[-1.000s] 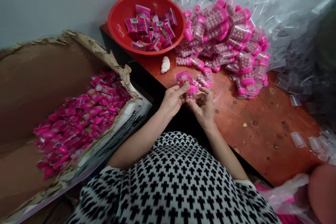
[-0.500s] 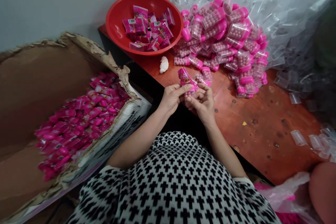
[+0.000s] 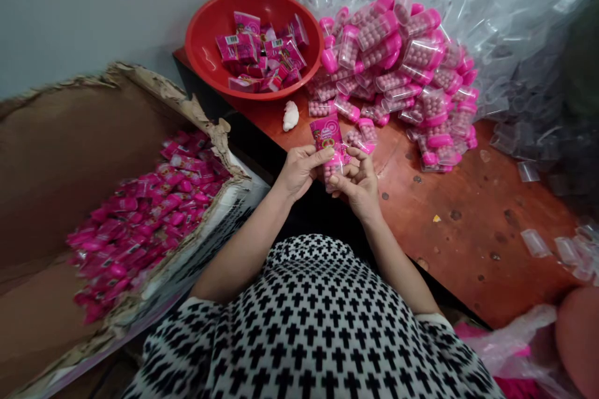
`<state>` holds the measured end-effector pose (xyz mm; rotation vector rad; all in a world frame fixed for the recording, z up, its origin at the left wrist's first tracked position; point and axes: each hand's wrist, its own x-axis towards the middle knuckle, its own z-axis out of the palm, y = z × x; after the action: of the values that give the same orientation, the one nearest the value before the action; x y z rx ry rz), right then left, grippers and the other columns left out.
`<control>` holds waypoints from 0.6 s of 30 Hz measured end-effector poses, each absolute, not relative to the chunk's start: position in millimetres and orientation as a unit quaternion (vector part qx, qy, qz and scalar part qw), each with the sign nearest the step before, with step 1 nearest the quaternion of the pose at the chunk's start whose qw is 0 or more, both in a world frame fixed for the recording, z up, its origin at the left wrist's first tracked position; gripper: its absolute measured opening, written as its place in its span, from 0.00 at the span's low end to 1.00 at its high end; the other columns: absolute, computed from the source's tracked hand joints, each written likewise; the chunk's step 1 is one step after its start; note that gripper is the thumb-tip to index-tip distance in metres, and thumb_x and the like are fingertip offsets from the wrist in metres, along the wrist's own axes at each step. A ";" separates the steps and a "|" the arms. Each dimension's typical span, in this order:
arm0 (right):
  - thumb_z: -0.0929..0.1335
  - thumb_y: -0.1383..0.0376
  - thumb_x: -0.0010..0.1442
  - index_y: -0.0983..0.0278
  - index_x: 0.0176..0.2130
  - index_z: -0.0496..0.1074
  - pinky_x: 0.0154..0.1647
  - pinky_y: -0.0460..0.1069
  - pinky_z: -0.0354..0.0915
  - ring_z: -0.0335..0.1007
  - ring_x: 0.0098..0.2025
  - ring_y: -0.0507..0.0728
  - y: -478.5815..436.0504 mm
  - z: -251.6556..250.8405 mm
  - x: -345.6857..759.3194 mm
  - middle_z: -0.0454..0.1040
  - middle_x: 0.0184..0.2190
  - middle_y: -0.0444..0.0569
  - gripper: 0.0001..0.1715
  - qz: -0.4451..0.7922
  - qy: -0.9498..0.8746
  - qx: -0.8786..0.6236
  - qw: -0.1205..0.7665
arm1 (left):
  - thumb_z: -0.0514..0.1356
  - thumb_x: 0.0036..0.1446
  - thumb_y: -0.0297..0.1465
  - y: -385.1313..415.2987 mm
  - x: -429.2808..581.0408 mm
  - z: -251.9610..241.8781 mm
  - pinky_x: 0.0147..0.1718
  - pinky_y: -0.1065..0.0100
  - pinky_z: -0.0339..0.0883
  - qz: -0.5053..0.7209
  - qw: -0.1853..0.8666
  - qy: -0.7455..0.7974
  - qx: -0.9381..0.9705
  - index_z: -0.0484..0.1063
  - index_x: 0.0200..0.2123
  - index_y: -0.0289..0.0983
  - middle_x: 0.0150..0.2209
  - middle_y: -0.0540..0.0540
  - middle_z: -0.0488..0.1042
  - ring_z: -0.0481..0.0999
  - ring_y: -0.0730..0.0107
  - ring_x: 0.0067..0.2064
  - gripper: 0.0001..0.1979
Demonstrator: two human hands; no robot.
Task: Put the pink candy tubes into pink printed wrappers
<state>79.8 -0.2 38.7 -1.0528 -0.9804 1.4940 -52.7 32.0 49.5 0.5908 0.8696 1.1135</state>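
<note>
My left hand [image 3: 299, 169] pinches a pink printed label sleeve [image 3: 326, 134] that stands upright over a small clear tube of pink candy balls [image 3: 332, 171]. My right hand [image 3: 358, 181] grips the lower part of that tube, fingers curled round it. Both hands meet over the near edge of the red-brown table [image 3: 458, 224]. Just beyond them lies a heap of clear, pink-capped candy tubes [image 3: 402, 68]. A red plastic bowl [image 3: 210, 37] at the table's far left corner holds several flat pink label sleeves.
A torn cardboard box [image 3: 70, 156] at my left holds many finished pink-wrapped tubes [image 3: 140, 224]. A small white lump [image 3: 291, 116] lies by the bowl. Clear plastic bags and empty clear tubes [image 3: 556, 249] crowd the right side and back.
The pink sleeve has turned from tilted to upright and slid down over the candy tube. Both hands stayed at the table edge.
</note>
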 end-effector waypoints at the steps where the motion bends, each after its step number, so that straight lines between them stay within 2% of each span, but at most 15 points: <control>1: 0.77 0.60 0.47 0.56 0.51 0.56 0.19 0.42 0.66 0.72 0.21 0.49 -0.7 38.7 79.7 0.71 0.21 0.32 0.38 0.616 -0.407 -0.440 0.511 | 0.72 0.39 0.36 31.9 -52.8 49.3 0.20 0.71 0.64 0.496 0.723 0.396 0.274 0.73 0.21 0.30 0.19 0.48 0.71 0.69 0.75 0.20 0.15; 9: 0.77 0.62 0.48 0.55 0.52 0.58 0.25 0.44 0.70 0.72 0.24 0.49 -2.1 30.0 84.0 0.72 0.25 0.35 0.37 0.537 -0.456 -0.461 0.540 | 0.73 0.39 0.35 26.3 -40.6 46.0 0.26 0.72 0.67 0.510 0.702 0.423 0.262 0.74 0.24 0.30 0.22 0.49 0.73 0.71 0.76 0.23 0.15; 15: 0.76 0.60 0.48 0.54 0.53 0.56 0.19 0.43 0.67 0.71 0.21 0.49 0.8 33.8 84.6 0.71 0.23 0.33 0.39 0.581 -0.427 -0.451 0.525 | 0.72 0.40 0.40 21.0 -36.2 44.7 0.21 0.73 0.62 0.512 0.717 0.411 0.232 0.73 0.23 0.31 0.20 0.50 0.71 0.68 0.78 0.20 0.18; 18: 0.76 0.60 0.47 0.55 0.51 0.56 0.18 0.43 0.66 0.71 0.20 0.50 -1.7 33.9 84.6 0.71 0.21 0.32 0.38 0.591 -0.407 -0.454 0.527 | 0.71 0.42 0.40 16.7 -37.1 41.5 0.22 0.71 0.64 0.505 0.709 0.419 0.259 0.71 0.20 0.31 0.20 0.50 0.70 0.69 0.77 0.21 0.18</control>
<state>84.6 -1.7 33.9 -1.0854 -0.9737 1.4130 -37.1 16.7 41.5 0.5743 0.9298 1.1219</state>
